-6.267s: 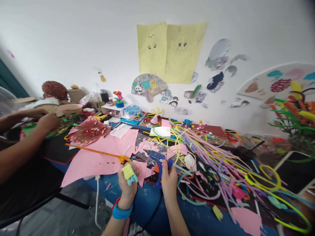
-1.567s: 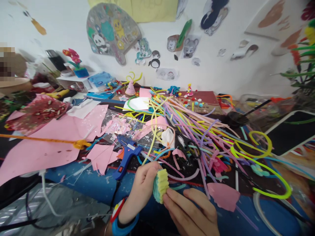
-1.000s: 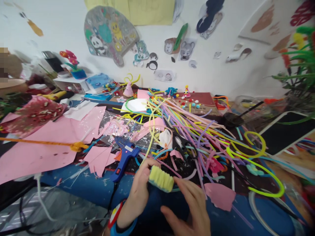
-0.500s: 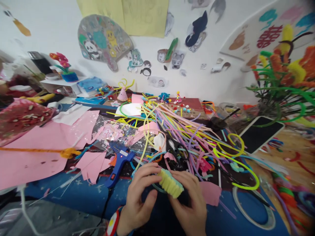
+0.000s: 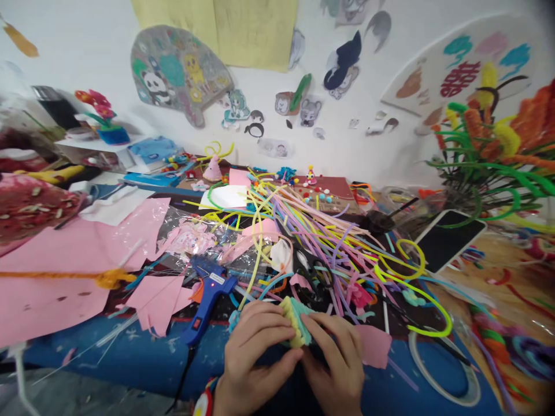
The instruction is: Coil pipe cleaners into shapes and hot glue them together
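Observation:
My left hand (image 5: 259,349) and my right hand (image 5: 336,358) hold a small fuzzy pipe-cleaner piece (image 5: 296,319) between them, low in the middle of the head view. One side of it is ridged and yellow, the other mint green. My left fingers and thumb close on its yellow side; my right fingers rest over the mint side. Its lower part is hidden by my hands. Left of them lies a blue glue gun (image 5: 208,301) with a small red light on. Black-handled scissors (image 5: 315,276) lie just beyond my fingers.
Loose pipe cleaners (image 5: 303,216) spread across the table behind my hands. Pink sheets (image 5: 87,242) cover the left side. At right are a phone (image 5: 453,238), a clear ring (image 5: 467,388) and a pipe-cleaner bouquet (image 5: 485,138). The glue gun's cord (image 5: 184,375) hangs over the front edge.
The pipe-cleaner piece has been turned, so its mint side shows more and its yellow side less. My left thumb has moved in to it. The camera view has shifted slightly.

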Demonstrator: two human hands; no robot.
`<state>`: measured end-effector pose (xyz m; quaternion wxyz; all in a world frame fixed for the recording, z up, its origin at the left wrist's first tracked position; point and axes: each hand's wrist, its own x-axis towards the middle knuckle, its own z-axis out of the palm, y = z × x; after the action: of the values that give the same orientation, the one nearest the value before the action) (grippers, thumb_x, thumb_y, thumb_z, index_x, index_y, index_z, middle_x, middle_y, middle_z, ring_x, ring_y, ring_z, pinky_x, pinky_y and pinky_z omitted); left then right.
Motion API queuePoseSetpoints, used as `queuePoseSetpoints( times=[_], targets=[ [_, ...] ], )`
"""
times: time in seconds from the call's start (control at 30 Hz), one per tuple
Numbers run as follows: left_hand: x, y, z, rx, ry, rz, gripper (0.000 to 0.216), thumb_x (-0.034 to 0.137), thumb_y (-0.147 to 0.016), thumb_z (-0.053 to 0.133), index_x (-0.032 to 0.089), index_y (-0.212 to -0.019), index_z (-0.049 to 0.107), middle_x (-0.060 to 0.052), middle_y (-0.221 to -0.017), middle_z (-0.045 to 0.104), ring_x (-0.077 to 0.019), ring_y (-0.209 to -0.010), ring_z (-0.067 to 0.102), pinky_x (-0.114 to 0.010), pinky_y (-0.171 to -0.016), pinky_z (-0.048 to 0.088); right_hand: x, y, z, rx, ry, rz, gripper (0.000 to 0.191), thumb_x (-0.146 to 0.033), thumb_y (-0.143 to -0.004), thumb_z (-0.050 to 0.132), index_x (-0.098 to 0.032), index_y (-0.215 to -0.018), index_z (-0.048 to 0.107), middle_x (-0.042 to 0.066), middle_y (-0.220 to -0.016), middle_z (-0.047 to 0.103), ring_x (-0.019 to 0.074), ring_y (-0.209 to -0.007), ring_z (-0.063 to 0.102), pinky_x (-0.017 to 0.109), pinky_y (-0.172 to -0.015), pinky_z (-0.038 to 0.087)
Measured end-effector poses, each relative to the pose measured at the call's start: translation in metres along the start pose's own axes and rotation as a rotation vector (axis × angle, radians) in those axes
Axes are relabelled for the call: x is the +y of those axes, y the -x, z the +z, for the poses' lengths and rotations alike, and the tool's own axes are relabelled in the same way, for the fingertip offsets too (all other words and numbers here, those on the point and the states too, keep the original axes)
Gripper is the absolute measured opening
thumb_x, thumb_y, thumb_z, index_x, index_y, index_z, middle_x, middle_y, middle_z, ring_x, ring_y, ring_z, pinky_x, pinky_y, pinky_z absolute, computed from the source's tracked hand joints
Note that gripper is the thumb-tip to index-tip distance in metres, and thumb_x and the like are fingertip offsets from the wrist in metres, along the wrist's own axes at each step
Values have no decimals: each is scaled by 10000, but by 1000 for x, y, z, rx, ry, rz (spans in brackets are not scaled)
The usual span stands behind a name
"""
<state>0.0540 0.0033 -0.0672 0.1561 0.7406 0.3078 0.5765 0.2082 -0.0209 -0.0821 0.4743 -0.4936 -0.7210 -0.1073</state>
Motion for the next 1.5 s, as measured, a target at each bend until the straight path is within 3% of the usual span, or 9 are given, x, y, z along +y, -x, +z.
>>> queuePoseSetpoints(
  times=[0.27,0.8,0.9,1.0,1.1,1.2,1.37,1.5],
  targets=[
    [2,0,0,12,5,-83,199,34,-738,696,176,-875,670,-43,-816,701,-205,-892,644,-377,-847,529,-2,1,1,12,40,-9,137,-154,-923,577,-145,-1032,658,74,-933,604,195,-887,539,336,-820,418],
    [3,0,3,-8,-22,-74,218,1,-741,677,189,-852,670,-27,-809,695,-198,-872,631,-377,-814,533,-3,4,2,1,50,-9,157,-131,-910,594,-134,-1045,675,79,-935,612,195,-891,542,343,-826,426],
    [4,8,-7,21,-150,-43,255,10,-750,674,202,-917,665,-32,-892,685,-206,-923,623,-391,-860,513,-3,3,2,17,55,-4,145,-129,-904,604,-139,-1026,681,74,-922,617,191,-885,551,339,-825,428],
    [2,21,-31,213,-402,-151,283,2,-773,630,199,-977,630,-48,-957,657,-218,-953,616,-402,-885,485,-3,3,3,60,60,-2,123,-147,-890,631,-146,-1000,686,68,-911,624,190,-867,567,341,-821,433],
    [-3,29,-56,128,-669,-375,293,194,-814,637,184,-1098,564,-94,-1040,625,-273,-961,598,-449,-838,483,-1,5,4,67,63,-10,136,-169,-875,656,-159,-1007,689,64,-911,635,192,-856,583,350,-821,443],
    [-10,29,-70,58,-734,-459,303,269,-851,578,195,-1139,517,-98,-1072,600,-283,-965,590,-460,-834,489,2,9,4,72,72,-16,153,-187,-869,666,-172,-1020,691,64,-921,645,193,-851,592,347,-814,452],
    [-20,29,-69,22,-720,-468,292,206,-887,500,208,-1177,468,-97,-1101,563,-275,-999,571,-453,-846,496,4,11,4,74,86,-34,143,-201,-879,652,-173,-1013,692,64,-923,649,192,-839,594,346,-809,453],
    [-22,30,-67,56,-690,-370,328,146,-884,493,216,-1202,450,-105,-1141,527,-280,-1061,549,-458,-875,489,4,8,4,66,95,-56,150,-162,-867,654,-157,-1014,681,75,-924,640,195,-838,592,354,-809,450]
  ],
)
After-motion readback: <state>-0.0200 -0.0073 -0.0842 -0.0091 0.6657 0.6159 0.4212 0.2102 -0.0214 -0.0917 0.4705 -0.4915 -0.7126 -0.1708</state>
